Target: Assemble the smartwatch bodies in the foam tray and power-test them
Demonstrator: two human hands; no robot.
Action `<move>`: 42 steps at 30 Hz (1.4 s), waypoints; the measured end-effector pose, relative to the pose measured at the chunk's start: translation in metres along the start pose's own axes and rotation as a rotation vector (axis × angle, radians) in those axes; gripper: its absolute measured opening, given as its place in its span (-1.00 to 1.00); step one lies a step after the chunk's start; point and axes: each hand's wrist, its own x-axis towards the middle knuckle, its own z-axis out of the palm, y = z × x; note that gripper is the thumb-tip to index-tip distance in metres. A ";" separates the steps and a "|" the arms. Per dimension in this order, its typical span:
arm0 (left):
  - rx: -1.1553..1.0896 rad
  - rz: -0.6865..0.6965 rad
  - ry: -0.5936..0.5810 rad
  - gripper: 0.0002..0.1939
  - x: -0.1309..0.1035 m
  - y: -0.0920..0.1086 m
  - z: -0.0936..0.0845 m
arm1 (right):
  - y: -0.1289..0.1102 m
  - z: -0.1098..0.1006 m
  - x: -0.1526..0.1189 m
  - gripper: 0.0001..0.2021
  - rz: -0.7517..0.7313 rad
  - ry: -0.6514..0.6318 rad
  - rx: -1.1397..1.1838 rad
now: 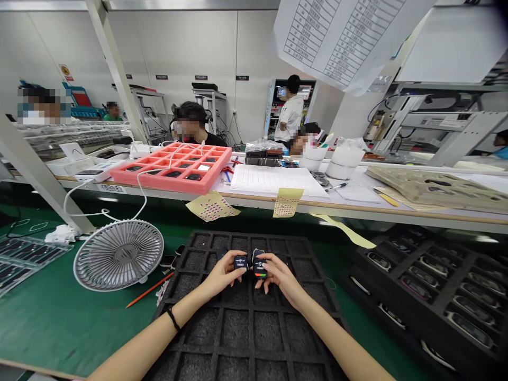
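My left hand [226,271] is closed on a small black smartwatch body [240,262] whose lit screen shows white text. Beside it, my right hand [274,271] grips a second smartwatch body [260,269], its screen lit with text and a red and green strip at the bottom. The two watches are held side by side, a narrow gap apart, with their screens facing me. Beneath both hands lies a black foam tray [234,327] divided into square compartments. A dark item shows behind my left fingers, too hidden to name.
Left of the tray stand a white fan [119,255] and an orange pencil-like stick [149,290]. Stacked black foam trays [400,317] holding watch-like pieces fill the right. A shelf [254,200] crosses ahead, bearing a pink foam tray [206,182] and papers [273,181]. Several people are beyond.
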 end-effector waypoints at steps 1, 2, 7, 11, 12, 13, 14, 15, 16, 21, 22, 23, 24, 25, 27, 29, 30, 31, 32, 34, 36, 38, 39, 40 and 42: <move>-0.004 -0.002 0.000 -0.43 0.000 0.000 0.000 | 0.000 0.000 0.000 -0.61 0.001 -0.003 -0.001; -0.007 -0.006 0.001 -0.44 0.000 0.000 0.000 | 0.000 0.000 0.000 -0.61 0.001 -0.006 -0.003; -0.008 -0.024 0.019 -0.47 0.001 0.000 -0.002 | 0.000 0.000 0.000 -0.59 -0.011 -0.018 -0.004; -0.011 -0.029 0.038 -0.49 0.001 -0.001 -0.002 | 0.004 -0.001 0.001 -0.55 -0.025 -0.045 -0.013; -0.010 -0.032 0.042 -0.49 0.001 -0.001 -0.003 | 0.006 -0.002 0.002 -0.54 -0.035 -0.052 -0.016; -0.010 -0.034 0.045 -0.50 0.001 -0.001 -0.003 | 0.008 -0.003 0.003 -0.54 -0.047 -0.058 -0.018; -0.009 -0.033 0.047 -0.50 0.001 -0.001 -0.003 | 0.010 -0.003 0.003 -0.54 -0.061 -0.062 -0.021; -0.008 -0.031 0.048 -0.50 0.001 -0.001 -0.003 | 0.011 -0.004 0.004 -0.54 -0.075 -0.065 -0.023; -0.007 -0.029 0.047 -0.50 0.001 -0.001 -0.003 | 0.013 -0.004 0.005 -0.54 -0.085 -0.065 -0.024; -0.006 -0.016 0.033 -0.52 0.001 -0.002 -0.003 | 0.010 -0.004 0.004 -0.55 -0.066 -0.057 -0.023; -0.006 -0.012 0.028 -0.52 0.001 -0.003 -0.004 | 0.008 -0.003 0.003 -0.56 -0.059 -0.055 -0.025; -0.006 -0.006 0.022 -0.53 0.001 -0.004 -0.004 | 0.006 -0.003 0.002 -0.56 -0.053 -0.052 -0.028; -0.004 -0.001 0.017 -0.53 0.001 -0.005 -0.004 | 0.005 -0.002 0.001 -0.56 -0.049 -0.048 -0.031; 0.000 0.004 0.013 -0.53 0.001 -0.005 -0.004 | 0.004 -0.002 0.001 -0.56 -0.047 -0.043 -0.034; 0.017 0.016 0.009 -0.53 0.001 -0.007 -0.004 | 0.003 -0.001 0.001 -0.56 -0.040 -0.033 -0.040; 0.038 0.024 0.010 -0.52 0.001 -0.007 -0.004 | 0.003 -0.001 0.001 -0.57 -0.035 -0.019 -0.042; 0.046 0.025 0.010 -0.52 0.001 -0.006 -0.004 | 0.003 -0.002 0.002 -0.57 -0.033 -0.011 -0.041; 0.051 0.025 0.011 -0.51 0.001 -0.006 -0.004 | 0.004 -0.002 0.002 -0.57 -0.033 -0.005 -0.040; 0.052 0.023 0.011 -0.51 0.001 -0.005 -0.004 | 0.004 -0.003 0.002 -0.58 -0.032 0.001 -0.039; 0.050 0.018 0.015 -0.51 0.001 -0.003 -0.003 | 0.005 -0.003 0.003 -0.58 -0.034 0.008 -0.042; 0.048 0.013 0.023 -0.51 0.001 -0.002 -0.003 | 0.006 -0.004 0.004 -0.57 -0.037 0.016 -0.052; 0.049 0.008 0.031 -0.50 0.001 -0.001 -0.003 | 0.007 -0.004 0.004 -0.57 -0.042 0.030 -0.063; 0.050 0.006 0.033 -0.50 0.000 -0.001 -0.002 | 0.007 -0.004 0.004 -0.57 -0.045 0.037 -0.067; 0.050 0.005 0.034 -0.50 0.000 -0.001 -0.002 | 0.006 -0.003 0.004 -0.57 -0.047 0.043 -0.067; 0.050 0.002 0.037 -0.49 0.001 -0.001 -0.002 | 0.005 -0.003 0.003 -0.58 -0.048 0.048 -0.057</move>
